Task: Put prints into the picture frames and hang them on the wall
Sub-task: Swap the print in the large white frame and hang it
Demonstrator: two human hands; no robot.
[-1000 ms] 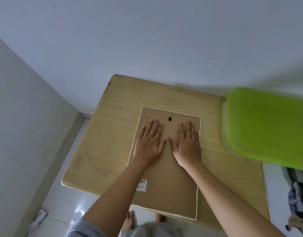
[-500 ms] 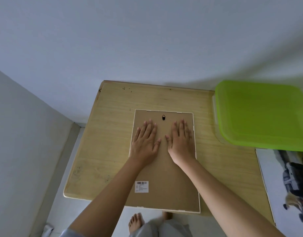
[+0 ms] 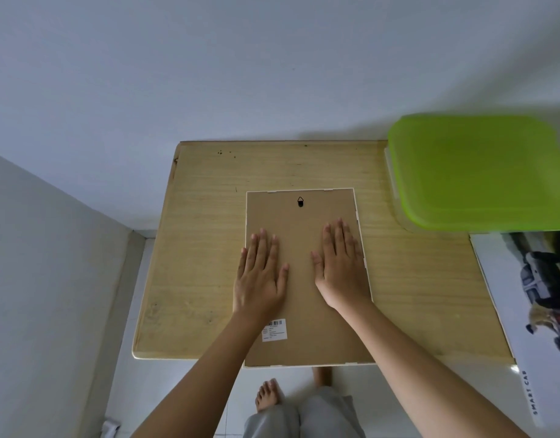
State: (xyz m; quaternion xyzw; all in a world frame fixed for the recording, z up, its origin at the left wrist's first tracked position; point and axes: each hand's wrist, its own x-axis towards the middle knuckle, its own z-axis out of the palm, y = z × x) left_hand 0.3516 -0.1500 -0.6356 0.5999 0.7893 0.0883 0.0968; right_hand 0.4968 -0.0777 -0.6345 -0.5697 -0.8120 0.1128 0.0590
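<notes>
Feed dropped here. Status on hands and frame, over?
Left hand and right hand open, flat on frame. Frame face down on table. Green box off right, not touching.

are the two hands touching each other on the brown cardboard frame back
Apart. The head view shows bare brown cardboard frame back between the left hand and the right hand, both lying flat on it.
</notes>
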